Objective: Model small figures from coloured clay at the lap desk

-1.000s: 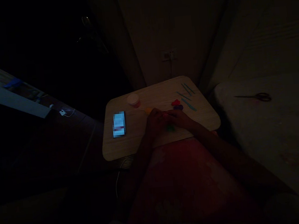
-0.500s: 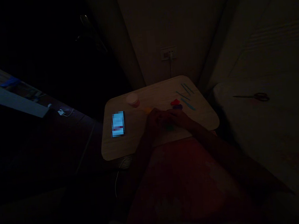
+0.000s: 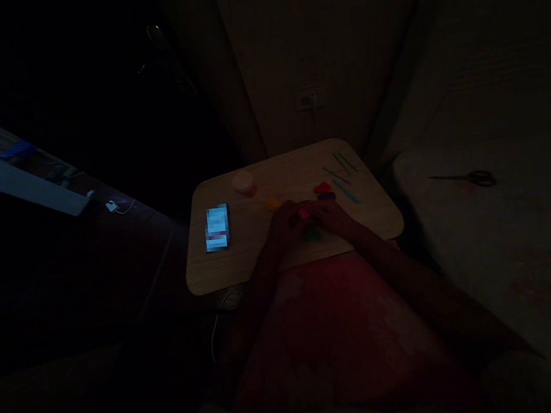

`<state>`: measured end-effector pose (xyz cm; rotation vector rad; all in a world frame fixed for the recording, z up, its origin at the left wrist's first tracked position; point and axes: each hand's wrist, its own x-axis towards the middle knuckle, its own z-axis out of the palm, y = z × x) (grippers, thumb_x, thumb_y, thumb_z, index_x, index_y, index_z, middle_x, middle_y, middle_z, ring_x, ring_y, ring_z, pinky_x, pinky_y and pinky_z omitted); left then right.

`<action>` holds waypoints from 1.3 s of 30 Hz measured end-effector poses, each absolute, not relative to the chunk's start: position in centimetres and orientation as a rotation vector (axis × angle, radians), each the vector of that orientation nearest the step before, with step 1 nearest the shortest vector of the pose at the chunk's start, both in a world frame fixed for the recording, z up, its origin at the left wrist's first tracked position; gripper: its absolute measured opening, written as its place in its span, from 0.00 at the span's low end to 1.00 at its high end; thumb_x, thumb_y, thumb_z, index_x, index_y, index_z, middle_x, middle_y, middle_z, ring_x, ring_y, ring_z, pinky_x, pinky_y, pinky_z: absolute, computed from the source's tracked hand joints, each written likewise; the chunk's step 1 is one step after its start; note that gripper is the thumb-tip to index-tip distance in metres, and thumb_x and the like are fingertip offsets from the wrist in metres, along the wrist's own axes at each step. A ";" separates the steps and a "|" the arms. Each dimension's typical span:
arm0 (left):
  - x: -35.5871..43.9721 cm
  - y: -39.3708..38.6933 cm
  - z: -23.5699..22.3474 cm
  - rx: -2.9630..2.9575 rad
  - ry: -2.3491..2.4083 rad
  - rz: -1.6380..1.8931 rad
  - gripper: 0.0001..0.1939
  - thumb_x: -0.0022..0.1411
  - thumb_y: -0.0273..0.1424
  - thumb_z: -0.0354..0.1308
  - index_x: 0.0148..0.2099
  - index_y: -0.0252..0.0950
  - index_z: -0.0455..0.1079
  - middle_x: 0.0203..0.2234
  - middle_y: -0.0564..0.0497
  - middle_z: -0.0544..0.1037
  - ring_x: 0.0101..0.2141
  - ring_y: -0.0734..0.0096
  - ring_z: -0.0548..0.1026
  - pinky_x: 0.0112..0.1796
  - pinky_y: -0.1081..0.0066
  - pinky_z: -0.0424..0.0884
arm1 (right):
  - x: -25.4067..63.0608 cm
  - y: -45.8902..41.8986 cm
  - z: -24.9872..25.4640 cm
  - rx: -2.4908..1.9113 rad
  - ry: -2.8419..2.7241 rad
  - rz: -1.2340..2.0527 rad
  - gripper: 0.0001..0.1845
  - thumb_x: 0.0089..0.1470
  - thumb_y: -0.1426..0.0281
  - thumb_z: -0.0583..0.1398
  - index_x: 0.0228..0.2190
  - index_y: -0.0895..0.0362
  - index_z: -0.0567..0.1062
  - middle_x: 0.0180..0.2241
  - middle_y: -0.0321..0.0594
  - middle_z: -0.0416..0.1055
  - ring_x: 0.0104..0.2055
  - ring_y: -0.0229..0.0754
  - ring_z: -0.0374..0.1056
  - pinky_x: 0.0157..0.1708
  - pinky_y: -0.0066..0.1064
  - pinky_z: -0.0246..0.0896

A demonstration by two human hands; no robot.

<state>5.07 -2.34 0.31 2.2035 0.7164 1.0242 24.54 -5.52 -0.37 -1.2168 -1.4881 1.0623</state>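
The room is very dark. My left hand (image 3: 284, 226) and my right hand (image 3: 331, 217) meet over the small wooden tray table (image 3: 242, 268), fingers pressed together on a small pink piece (image 3: 302, 213) between them. A green lump (image 3: 312, 234) lies just under the hands. A yellow lump (image 3: 273, 201) sits beyond my left hand. Red and purple pieces (image 3: 325, 191) lie beyond my right hand, beside several thin teal tools (image 3: 344, 172).
A lit phone (image 3: 217, 227) lies on the table's left part, a small pink-lidded tub (image 3: 243, 183) behind it. Scissors (image 3: 470, 178) rest on the pale bed at right. A wall socket (image 3: 309, 99) with a cable is behind the table. A red garment covers my lap.
The hands have stayed together over the same spot, with only small finger shifts. The picture has grown a little darker.
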 end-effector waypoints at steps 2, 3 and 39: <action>5.1 -2.4 0.3 2.195 0.733 1.030 0.26 0.67 0.51 0.64 0.58 0.39 0.79 0.41 0.44 0.81 0.41 0.60 0.77 0.45 0.60 0.74 | 24.5 -5.6 -0.2 -1.202 -1.479 1.078 0.33 0.56 0.38 0.59 0.23 0.56 0.76 0.22 0.37 0.69 0.27 0.39 0.62 0.28 0.31 0.57; 5.1 -2.4 0.4 2.192 0.744 1.030 0.26 0.66 0.51 0.65 0.57 0.39 0.79 0.41 0.44 0.81 0.41 0.60 0.77 0.45 0.60 0.74 | 24.5 -5.7 -0.1 -1.193 -1.477 1.088 0.34 0.56 0.38 0.59 0.24 0.56 0.76 0.23 0.38 0.69 0.27 0.39 0.62 0.29 0.31 0.58; 5.4 -3.3 1.6 1.916 0.893 0.879 0.25 0.68 0.50 0.58 0.27 0.37 0.63 0.22 0.56 0.65 0.27 0.72 0.63 0.30 0.70 0.58 | 24.6 -5.6 -0.2 -1.135 -1.635 1.083 0.28 0.62 0.46 0.58 0.25 0.56 0.73 0.24 0.37 0.69 0.27 0.39 0.62 0.29 0.30 0.56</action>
